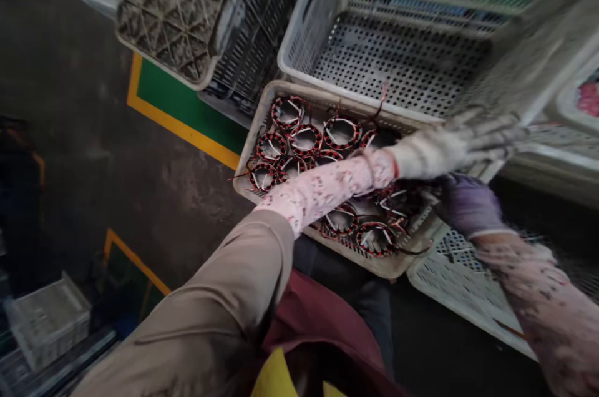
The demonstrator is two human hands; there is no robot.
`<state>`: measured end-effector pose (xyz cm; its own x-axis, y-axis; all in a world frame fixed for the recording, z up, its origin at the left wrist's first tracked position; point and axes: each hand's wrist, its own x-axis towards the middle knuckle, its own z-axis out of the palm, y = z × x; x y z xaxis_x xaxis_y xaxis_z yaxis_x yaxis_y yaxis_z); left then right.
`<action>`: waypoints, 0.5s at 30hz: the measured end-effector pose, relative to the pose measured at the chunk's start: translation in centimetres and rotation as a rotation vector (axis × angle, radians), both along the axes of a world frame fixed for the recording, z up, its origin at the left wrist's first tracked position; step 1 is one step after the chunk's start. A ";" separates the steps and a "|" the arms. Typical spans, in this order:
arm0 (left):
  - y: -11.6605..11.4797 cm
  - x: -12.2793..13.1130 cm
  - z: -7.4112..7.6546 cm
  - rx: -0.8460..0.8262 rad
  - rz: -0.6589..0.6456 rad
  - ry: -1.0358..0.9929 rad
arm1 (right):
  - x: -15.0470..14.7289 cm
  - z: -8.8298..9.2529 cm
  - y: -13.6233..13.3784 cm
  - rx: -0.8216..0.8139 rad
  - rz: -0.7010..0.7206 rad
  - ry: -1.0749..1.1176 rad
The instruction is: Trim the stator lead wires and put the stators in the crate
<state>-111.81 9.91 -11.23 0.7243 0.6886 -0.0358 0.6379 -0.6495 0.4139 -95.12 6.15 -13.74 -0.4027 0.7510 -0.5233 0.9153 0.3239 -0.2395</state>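
My left hand, in a pale glove, reaches across the crate with its fingers stretched out and blurred. Nothing shows in its grasp. Below it, my right hand wears a purple glove and is at the right end of a shallow plastic crate. Its fingers are blurred and partly hidden, so I cannot tell what they hold. Inside the crate stand several ring-shaped motor stators with red and black windings and white strips, among them one stator at the far left corner and another stator near the front. My left forearm covers part of them.
A deep, pale perforated crate adjoins the far side of the stator crate. To its left are dark stacked crates. Another pale crate lies lower right. Green floor marking with a yellow border runs at left.
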 end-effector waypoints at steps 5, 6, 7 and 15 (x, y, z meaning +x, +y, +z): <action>-1.2 1.4 -6.8 -0.184 0.583 0.105 | 6.7 2.1 -8.7 -0.018 -0.295 0.013; -2.3 1.6 -7.7 -0.221 0.670 0.082 | 8.0 2.2 -11.2 -0.054 -0.379 0.032; -3.2 1.7 -8.3 -0.253 0.734 0.059 | 9.1 2.2 -13.8 -0.110 -0.441 0.052; -2.7 3.0 -7.0 -0.323 0.840 0.241 | 12.2 2.8 -31.1 -0.631 -0.916 0.083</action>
